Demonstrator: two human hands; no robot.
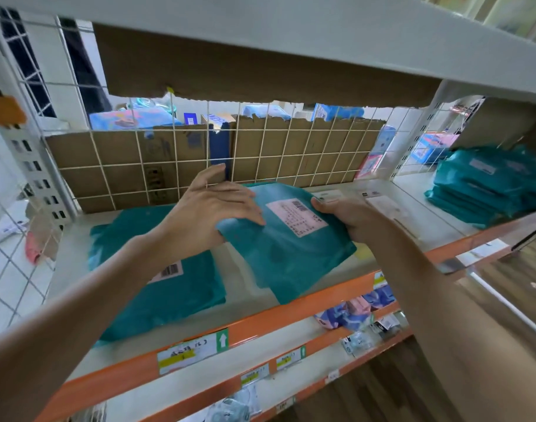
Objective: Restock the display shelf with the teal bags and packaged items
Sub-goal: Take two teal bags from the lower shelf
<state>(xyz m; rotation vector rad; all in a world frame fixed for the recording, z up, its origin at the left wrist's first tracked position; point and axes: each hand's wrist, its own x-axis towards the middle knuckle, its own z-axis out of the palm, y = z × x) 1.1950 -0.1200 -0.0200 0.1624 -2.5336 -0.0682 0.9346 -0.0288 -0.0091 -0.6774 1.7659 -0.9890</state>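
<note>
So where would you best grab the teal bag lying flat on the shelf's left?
Probably by its near edge, coming from the open front. The flat bag lies pressed against the shelf, and the wire grid closes off the back.

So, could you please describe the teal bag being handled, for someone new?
Find the orange-edged shelf. At its middle is the tilted teal bag, between a flat bag on the left and a stack on the right. Only it is held: left hand on top, right hand gripping its edge.
</note>
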